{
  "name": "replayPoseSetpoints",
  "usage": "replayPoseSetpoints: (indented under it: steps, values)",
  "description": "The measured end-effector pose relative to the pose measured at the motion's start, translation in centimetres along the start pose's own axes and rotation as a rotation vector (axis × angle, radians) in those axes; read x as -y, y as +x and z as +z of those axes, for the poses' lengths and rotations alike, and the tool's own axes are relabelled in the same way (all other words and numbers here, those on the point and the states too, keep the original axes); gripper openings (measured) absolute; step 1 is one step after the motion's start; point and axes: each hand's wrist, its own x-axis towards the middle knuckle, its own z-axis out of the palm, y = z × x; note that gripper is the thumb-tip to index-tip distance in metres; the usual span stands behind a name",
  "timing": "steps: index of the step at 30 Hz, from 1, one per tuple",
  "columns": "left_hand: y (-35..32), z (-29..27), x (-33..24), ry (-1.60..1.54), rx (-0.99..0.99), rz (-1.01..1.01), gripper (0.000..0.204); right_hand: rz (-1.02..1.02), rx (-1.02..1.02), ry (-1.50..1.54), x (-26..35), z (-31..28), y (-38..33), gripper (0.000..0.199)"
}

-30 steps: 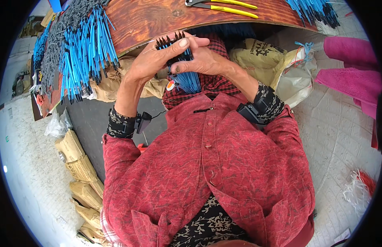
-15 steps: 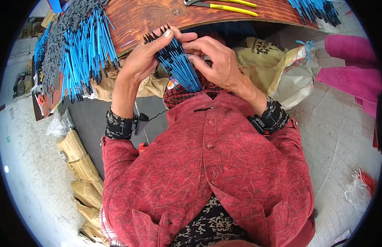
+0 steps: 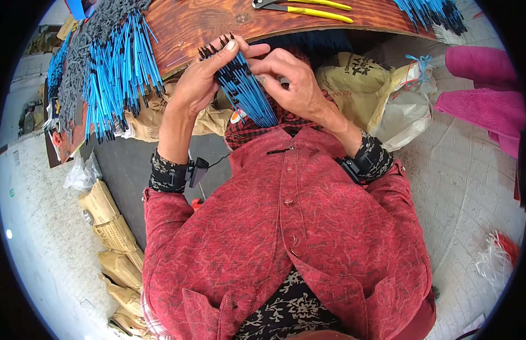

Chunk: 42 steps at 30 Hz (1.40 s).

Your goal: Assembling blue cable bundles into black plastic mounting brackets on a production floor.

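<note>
A bundle of thin blue sticks with black ends [image 3: 248, 96] slants over my lap, its lower end on the dark red checked cloth [image 3: 246, 133]. My left hand [image 3: 203, 73] is closed round the upper part, thumb across the front, with several black tips poking out above it. Against the bundle's right edge is my right hand [image 3: 300, 85], its fingers curled and thumb and forefinger close together at the sticks. What lies between those fingertips is too small to make out. Both wrists carry dark straps over patterned cuffs.
Ahead is a brown wooden table [image 3: 217, 25] with yellow-handled pliers [image 3: 314, 11]. Bunches of blue sticks [image 3: 118, 68] hang over its left edge; more blue sticks [image 3: 430, 14] lie far right. A pale sack [image 3: 399, 96] and purple towels [image 3: 484, 93] are to the right.
My right hand has shifted slightly left, and its fingers have bent a little more against the bundle. My left hand keeps its hold almost unmoved.
</note>
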Motion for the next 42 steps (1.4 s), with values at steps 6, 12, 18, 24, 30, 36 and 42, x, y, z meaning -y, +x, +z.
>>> replayPoseSetpoints:
  steps: [6,12,18,24,30,36,42]
  values:
    - [0.2,-1.0,0.3,-0.072,-0.003,-0.044,0.026,-0.14,0.234,0.172,1.0,-0.9,0.1,0.027]
    - [0.5,-0.9,0.5,-0.024,-0.007,0.0,0.026,0.045,0.163,0.228,0.2,0.4,1.2,0.052]
    - [0.5,-0.6,0.3,-0.149,0.005,-0.004,0.028,-0.209,0.2,0.04,-2.0,0.7,0.7,0.04]
    - [0.7,-1.1,0.6,-0.163,0.051,-0.004,0.028,0.122,0.177,0.417,-0.2,0.6,0.6,0.035]
    - [0.9,-0.5,0.4,-0.018,0.082,-0.012,0.031,-0.087,0.185,0.164,0.0,1.1,1.2,0.043]
    - [0.9,-0.6,0.3,-0.031,0.083,-0.021,0.032,-0.101,0.138,0.105,0.1,1.2,1.4,0.046]
    - [1.3,-0.5,0.4,-0.108,0.094,-0.087,0.031,-0.145,0.234,0.025,-0.7,1.1,1.5,0.042]
